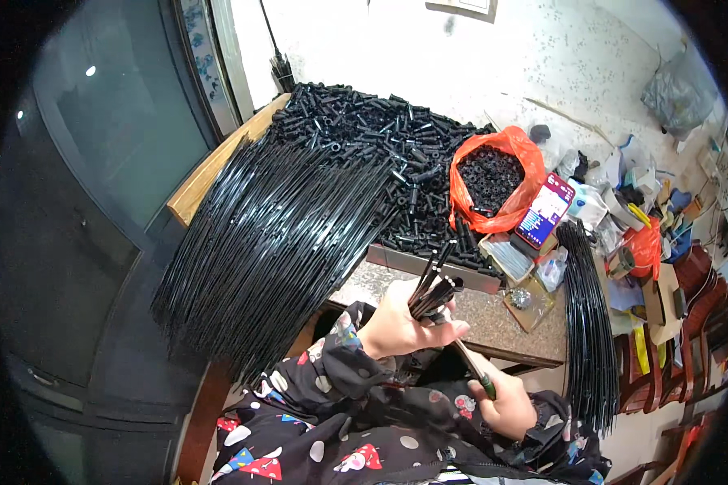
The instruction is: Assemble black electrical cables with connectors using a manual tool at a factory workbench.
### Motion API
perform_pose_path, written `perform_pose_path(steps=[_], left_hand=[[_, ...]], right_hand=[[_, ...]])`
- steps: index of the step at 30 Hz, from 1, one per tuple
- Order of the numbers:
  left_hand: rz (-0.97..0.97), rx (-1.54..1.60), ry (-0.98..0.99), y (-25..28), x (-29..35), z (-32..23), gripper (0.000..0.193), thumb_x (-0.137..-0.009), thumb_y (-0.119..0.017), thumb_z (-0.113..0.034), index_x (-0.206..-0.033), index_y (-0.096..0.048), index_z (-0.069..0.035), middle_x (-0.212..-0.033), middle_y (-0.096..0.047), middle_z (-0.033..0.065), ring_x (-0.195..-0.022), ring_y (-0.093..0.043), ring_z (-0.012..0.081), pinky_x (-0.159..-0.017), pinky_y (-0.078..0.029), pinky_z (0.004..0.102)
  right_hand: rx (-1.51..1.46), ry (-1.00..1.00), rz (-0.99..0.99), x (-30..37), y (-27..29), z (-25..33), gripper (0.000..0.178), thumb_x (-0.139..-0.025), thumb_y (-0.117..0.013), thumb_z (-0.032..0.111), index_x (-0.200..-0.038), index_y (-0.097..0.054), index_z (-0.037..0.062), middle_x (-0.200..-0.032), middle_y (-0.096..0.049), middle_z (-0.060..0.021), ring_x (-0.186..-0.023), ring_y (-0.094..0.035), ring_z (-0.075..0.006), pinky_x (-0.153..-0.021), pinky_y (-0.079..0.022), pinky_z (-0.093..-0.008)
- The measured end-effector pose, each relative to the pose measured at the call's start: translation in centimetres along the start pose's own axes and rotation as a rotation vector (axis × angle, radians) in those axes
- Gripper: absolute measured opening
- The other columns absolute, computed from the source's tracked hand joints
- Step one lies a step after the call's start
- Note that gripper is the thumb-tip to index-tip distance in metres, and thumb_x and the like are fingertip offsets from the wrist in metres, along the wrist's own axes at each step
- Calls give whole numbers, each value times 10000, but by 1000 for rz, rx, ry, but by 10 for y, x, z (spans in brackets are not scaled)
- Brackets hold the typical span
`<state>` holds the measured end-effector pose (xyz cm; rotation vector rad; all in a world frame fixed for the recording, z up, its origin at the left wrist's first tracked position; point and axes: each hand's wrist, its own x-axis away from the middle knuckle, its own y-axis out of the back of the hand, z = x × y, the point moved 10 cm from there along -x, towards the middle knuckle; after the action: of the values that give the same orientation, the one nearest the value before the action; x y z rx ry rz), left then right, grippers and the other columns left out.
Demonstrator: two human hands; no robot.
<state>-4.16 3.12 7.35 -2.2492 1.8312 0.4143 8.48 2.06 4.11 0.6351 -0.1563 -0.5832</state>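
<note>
My left hand (403,323) is closed around a small bunch of thin black rods (430,297), whose ends stick up past the fingers. In my right hand (510,406), lower and to the right, is a slim tool with a dark green handle (488,386) and a pale metal shaft (467,356). The shaft runs up to the fingers of my left hand; its tip is hidden there, so its exact kind does not show. A large sheaf of long black rods (271,250) lies to the left, fanned over the table's edge.
Short black tubes (356,121) fill a wooden-sided tray (226,162) at the back. An orange plastic bag (461,190) holds small black rings. Close by stands a lit phone (544,210). More black rods (590,339) hang at the right of the stone-topped table (493,323).
</note>
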Motion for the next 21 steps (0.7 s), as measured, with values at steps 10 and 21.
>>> perform_pose_path(steps=[10, 21], left_hand=[[-25, 237, -25, -3, 4, -11, 192, -542, -631, -47, -615, -455, -27, -517, -396, -52, -471, -341, 14, -414, -271, 156], [-13, 107, 22, -12, -12, -7, 328, -623, -587, -75, -915, -455, -6, -528, -407, -55, -469, -360, 27, -443, -281, 159]], right_hand=[[-179, -68, -44, -1, -10, 9, 430, -700, -420, -47, -1112, -321, 27, -893, -496, -129, -667, -515, -115, -622, -401, -215], [35, -93, -87, -6, 37, -36, 344, -673, -533, 150, -981, -442, 27, -788, -485, -144, -727, -494, -225, -644, -375, -296]])
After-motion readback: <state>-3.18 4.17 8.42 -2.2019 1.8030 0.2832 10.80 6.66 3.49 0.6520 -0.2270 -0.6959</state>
